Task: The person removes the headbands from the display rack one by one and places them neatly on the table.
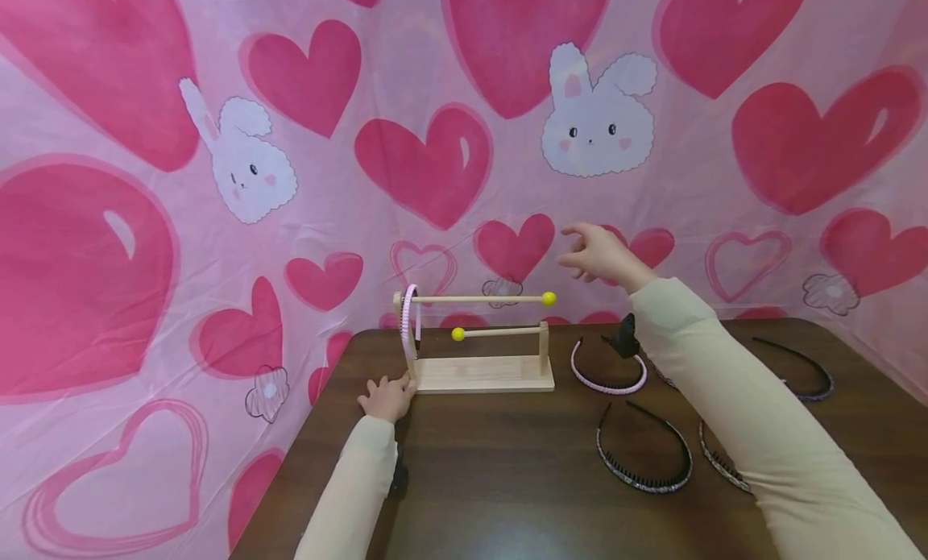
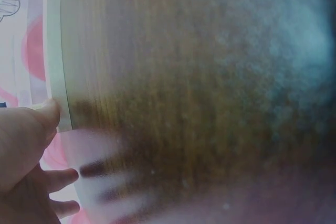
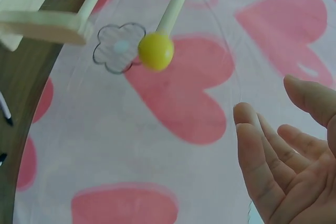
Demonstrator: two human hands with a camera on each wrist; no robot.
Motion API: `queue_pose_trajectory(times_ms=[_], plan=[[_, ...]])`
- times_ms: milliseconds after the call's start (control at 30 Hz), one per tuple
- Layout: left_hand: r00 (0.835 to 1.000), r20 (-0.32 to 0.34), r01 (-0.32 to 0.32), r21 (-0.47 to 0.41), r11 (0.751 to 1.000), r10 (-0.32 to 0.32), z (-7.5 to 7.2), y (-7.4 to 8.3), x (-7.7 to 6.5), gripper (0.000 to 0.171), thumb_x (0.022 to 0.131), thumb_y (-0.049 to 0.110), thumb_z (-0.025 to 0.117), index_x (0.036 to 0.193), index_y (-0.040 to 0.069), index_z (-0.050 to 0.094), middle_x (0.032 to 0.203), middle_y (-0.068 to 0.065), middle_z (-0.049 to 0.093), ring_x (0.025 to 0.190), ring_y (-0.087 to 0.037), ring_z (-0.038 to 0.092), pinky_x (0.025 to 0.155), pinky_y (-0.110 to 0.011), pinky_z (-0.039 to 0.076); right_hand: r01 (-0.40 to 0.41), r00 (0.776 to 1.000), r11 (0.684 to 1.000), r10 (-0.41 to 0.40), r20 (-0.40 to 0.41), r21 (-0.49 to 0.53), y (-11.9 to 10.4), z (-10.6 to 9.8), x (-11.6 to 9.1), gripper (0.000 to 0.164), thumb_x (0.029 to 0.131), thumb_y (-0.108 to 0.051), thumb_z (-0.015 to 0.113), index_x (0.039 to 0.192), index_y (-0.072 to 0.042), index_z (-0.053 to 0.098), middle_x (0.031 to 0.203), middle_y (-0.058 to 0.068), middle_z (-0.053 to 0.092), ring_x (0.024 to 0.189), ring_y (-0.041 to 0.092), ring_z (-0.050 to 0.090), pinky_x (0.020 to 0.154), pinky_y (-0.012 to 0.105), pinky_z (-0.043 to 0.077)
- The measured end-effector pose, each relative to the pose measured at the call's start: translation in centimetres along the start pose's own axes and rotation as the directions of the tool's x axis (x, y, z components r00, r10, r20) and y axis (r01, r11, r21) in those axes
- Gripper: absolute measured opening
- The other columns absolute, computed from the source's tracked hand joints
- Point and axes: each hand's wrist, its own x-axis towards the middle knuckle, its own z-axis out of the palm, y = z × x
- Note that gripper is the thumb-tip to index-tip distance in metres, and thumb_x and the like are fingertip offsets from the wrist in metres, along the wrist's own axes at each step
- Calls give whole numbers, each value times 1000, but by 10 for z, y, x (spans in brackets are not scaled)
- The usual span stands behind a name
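A wooden two-rod stand (image 1: 482,373) is on the table in the head view. Each rod ends in a yellow ball. Around the left end of the upper rod (image 1: 486,299) hangs a pink wrapped headband (image 1: 408,326). My left hand (image 1: 387,399) rests at the stand's lower left corner; in the left wrist view its thumb (image 2: 50,116) touches the pale wooden edge (image 2: 56,77), fingers apart. To the right of the upper yellow ball (image 3: 156,51), my right hand (image 3: 289,166) is raised in the air with nothing in it, fingers loosely extended and thumb apart.
Several headbands lie on the table's right side: a pink one (image 1: 607,389), a dark glittery one (image 1: 656,486) nearer the front, another (image 1: 815,392) at the far right, and others partly hidden by my right sleeve (image 1: 768,407). A pink heart-print cloth (image 1: 420,60) hangs behind the table.
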Motion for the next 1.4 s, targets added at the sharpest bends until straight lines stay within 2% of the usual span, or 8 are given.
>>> queue_pose_trajectory(times_ms=[233,400,733,1000,1167,1333,1400], plan=[[1000,0,-2,-2,1000,2,-1,-1,-1,44,94,34,50,134,16,50,128,-26,43,118,-48,27,87,-66,23,27,999,1000,-27,25,16,-29,18,15,64,85,-18,67,139,-7,34,98,16,58,67,23,61,62,32,52],[1000,0,4,-3,1000,-4,-3,0,-1,44,94,34,49,134,16,50,127,-26,44,118,-48,27,87,-66,23,45,998,999,-45,33,7,-48,32,22,63,85,-21,67,139,-10,37,95,13,58,69,23,60,63,33,52],[1000,-11,13,5,1000,-13,-1,1,-1,44,94,36,49,134,17,50,126,-26,44,117,-47,28,86,-65,25,68,994,997,-70,80,29,-72,63,30,65,85,-17,68,140,-10,34,88,13,58,63,23,55,57,29,49],[1000,-13,15,-9,1000,-16,-1,1,-1,45,94,37,49,134,17,50,127,-26,44,117,-47,28,86,-65,25,110,989,993,-114,98,43,-86,84,31,65,84,-17,69,139,-12,36,99,13,55,65,22,56,62,35,51],[1000,-12,19,-4,1000,-19,-1,1,-2,45,94,36,49,135,17,50,127,-26,44,117,-48,28,86,-65,25,104,987,992,-111,115,67,-95,102,31,65,83,-17,69,139,-14,36,109,14,53,76,25,59,63,33,51],[1000,-6,29,-10,1000,-29,-2,1,-1,45,94,36,48,135,17,49,128,-25,43,117,-47,28,86,-64,25,123,982,989,-134,136,85,-100,124,33,68,82,-16,71,140,-15,35,111,15,55,71,26,58,57,29,50],[999,2,34,-11,999,-34,-2,1,-1,45,95,37,48,136,18,48,129,-25,43,118,-47,27,87,-65,24,138,979,988,-147,141,72,-102,132,34,70,81,-17,71,140,-15,34,115,15,55,74,24,59,60,28,50]])
